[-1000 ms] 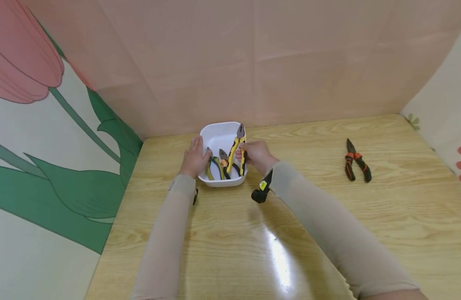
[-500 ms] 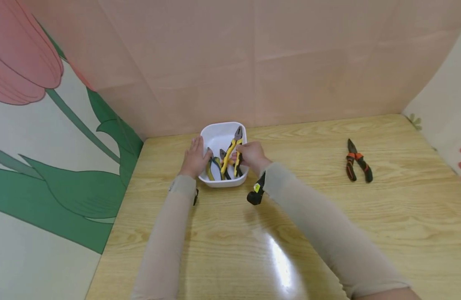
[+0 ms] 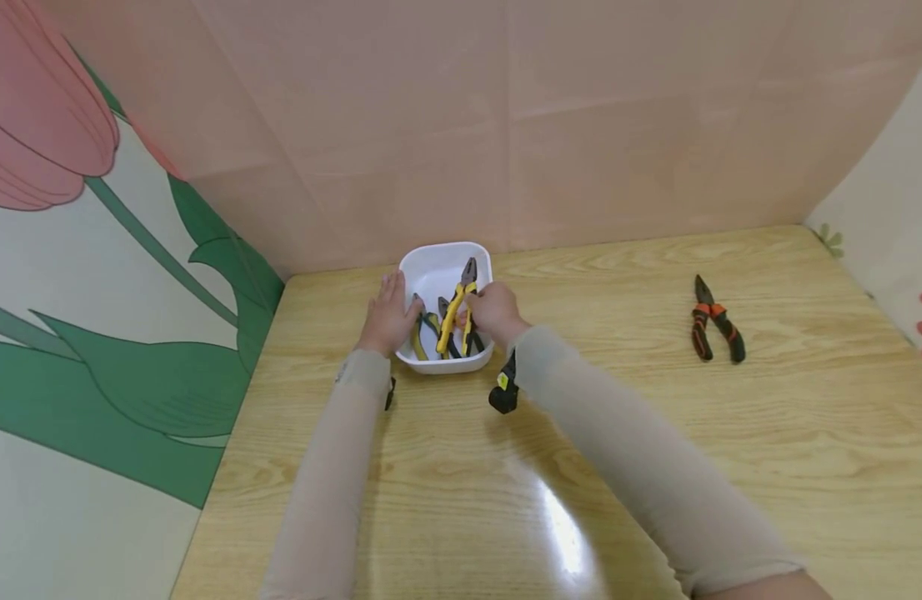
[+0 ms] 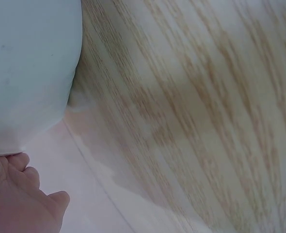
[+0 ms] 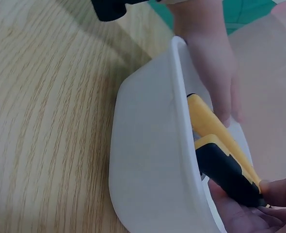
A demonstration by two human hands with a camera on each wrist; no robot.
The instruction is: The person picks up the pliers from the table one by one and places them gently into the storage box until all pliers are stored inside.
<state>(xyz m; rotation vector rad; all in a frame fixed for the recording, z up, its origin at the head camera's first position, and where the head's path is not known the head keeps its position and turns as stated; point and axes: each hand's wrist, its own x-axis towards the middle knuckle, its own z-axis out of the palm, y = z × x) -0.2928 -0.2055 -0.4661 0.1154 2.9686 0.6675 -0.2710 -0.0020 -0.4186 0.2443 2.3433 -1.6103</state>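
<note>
A white plastic tub (image 3: 432,265) stands on the wooden table (image 3: 596,433) near the back wall. Several pliers lie in it. My right hand (image 3: 488,310) grips the yellow-and-black pliers (image 3: 457,310) by their handles, jaws pointing away, low inside the tub. In the right wrist view the yellow-and-black handles (image 5: 220,153) lie against the tub wall (image 5: 148,165) under my fingers (image 5: 245,213). My left hand (image 3: 387,317) rests flat against the tub's left side with straight fingers; the left wrist view shows its fingertips (image 4: 22,199) by the tub (image 4: 26,73).
Orange-and-black pliers (image 3: 714,325) lie alone on the table to the right. Pink panels close off the back, a tulip-print panel stands at the left, and another panel at the far right. Bare tabletop stretches in front of the tub.
My right hand has moved left and down with the yellow-and-black pliers, from over the tub's right rim to inside it. The left hand has stayed on the tub.
</note>
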